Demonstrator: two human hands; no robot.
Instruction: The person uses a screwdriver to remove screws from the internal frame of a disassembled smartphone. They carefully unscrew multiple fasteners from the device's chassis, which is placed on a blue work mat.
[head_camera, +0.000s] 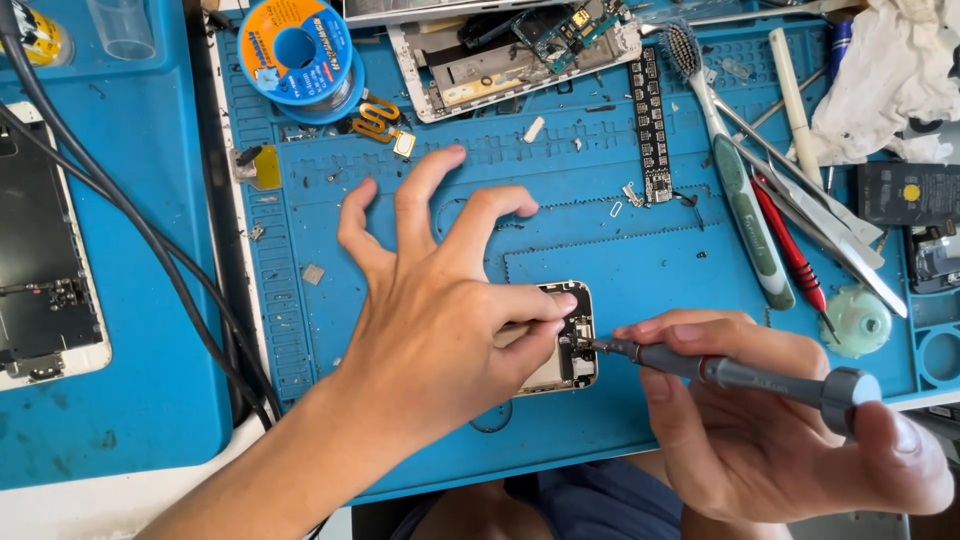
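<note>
An opened phone body (572, 345) lies on the blue repair mat (620, 260), mostly hidden under my left hand (440, 310). That hand presses thumb and forefinger on the phone's edge, with the other fingers spread above the mat. My right hand (780, 420) holds a grey precision screwdriver (730, 373); its tip touches the phone's inner parts beside my left thumb.
A solder spool (297, 55) and a dismantled phone frame (520, 50) lie at the mat's far edge. A toothbrush (730, 160), tweezers (810, 200), a red screwdriver (790, 250) and a white cloth (890, 70) sit right. Black cables (150, 240) and a phone screen (40, 260) lie left.
</note>
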